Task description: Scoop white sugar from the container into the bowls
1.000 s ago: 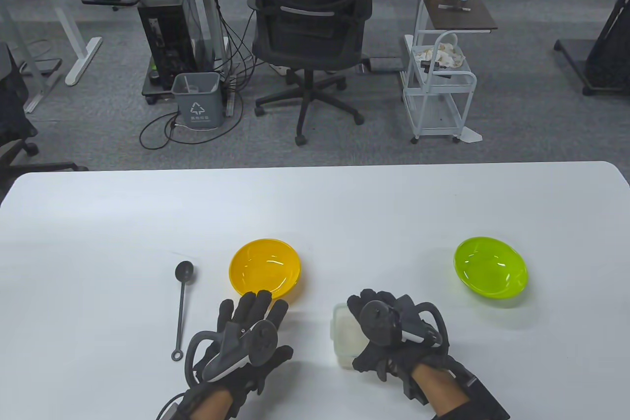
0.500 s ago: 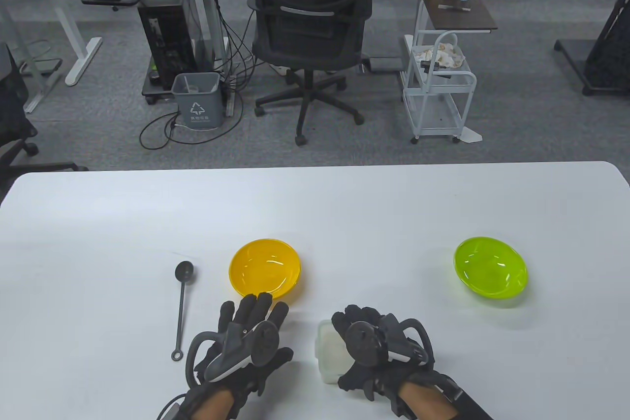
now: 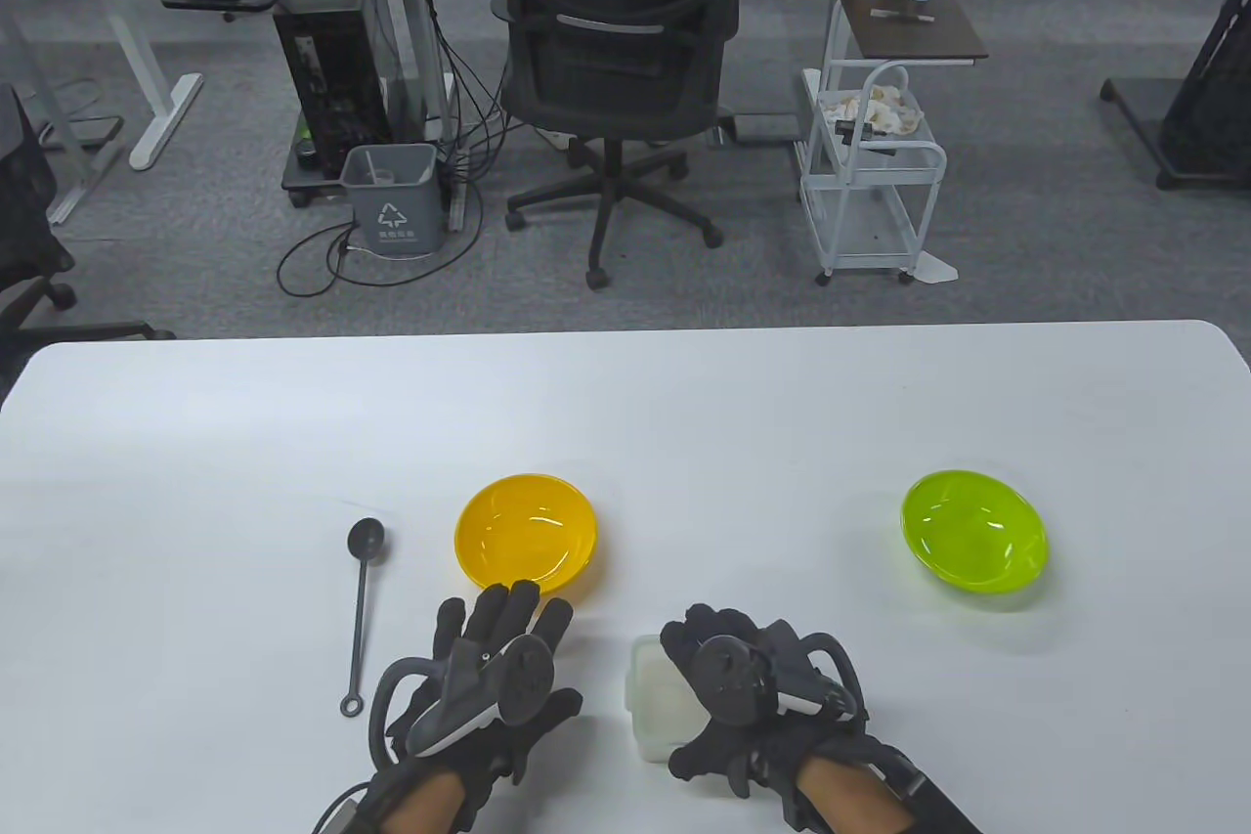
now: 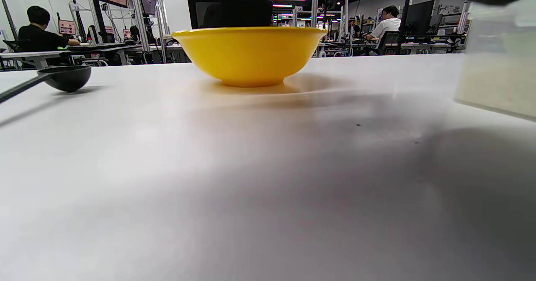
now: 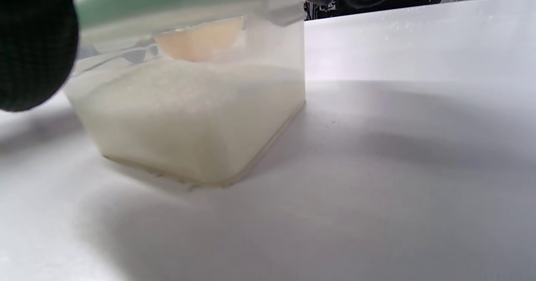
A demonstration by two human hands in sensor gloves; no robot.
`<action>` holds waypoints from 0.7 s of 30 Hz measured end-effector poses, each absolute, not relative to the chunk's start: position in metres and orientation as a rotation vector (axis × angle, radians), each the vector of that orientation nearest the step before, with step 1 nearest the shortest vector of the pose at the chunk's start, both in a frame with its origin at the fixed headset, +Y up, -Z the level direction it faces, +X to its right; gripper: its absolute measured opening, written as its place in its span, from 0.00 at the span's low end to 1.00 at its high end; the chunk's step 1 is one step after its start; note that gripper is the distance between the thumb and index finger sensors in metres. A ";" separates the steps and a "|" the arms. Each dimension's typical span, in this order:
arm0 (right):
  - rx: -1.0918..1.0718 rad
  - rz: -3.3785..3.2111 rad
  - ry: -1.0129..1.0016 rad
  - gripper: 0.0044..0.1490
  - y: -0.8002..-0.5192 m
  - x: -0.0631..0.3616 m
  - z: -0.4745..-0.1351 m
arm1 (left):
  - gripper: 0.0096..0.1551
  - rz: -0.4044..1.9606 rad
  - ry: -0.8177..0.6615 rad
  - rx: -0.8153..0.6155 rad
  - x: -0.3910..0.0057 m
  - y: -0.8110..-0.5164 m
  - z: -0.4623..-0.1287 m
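Note:
A clear plastic container of white sugar stands on the white table near the front edge; it also shows in the right wrist view and at the right edge of the left wrist view. My right hand grips the container from above and the right. My left hand rests flat on the table with spread fingers, empty, just in front of the yellow bowl. A black scoop lies left of the yellow bowl. A green bowl stands at the right.
The white table ends at a far edge, beyond which stand an office chair, a bin and a white cart.
My right hand slid the sugar container a little left and toward the front edge, then stopped. My left hand has not moved.

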State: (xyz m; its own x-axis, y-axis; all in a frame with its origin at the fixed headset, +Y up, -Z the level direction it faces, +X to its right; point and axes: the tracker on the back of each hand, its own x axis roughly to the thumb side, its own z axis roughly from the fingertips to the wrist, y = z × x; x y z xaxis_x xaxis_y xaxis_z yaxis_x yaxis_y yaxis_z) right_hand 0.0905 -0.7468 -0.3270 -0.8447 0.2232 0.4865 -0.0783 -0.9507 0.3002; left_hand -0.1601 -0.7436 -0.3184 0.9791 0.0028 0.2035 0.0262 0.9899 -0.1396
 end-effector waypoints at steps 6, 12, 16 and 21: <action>0.691 2.699 0.417 0.68 -0.732 0.110 -0.334 | 0.50 0.078 -0.215 -0.211 -0.142 -0.735 -0.319; 0.273 2.618 0.392 0.55 -0.726 0.141 -0.336 | 0.48 0.247 -0.183 -0.381 -0.119 -0.725 -0.328; 0.061 2.485 0.425 0.46 -0.743 0.153 -0.337 | 0.43 0.388 -0.081 -0.467 -0.111 -0.734 -0.336; -0.019 2.296 0.543 0.38 -0.767 0.156 -0.339 | 0.39 0.440 -0.052 -0.498 -0.108 -0.752 -0.334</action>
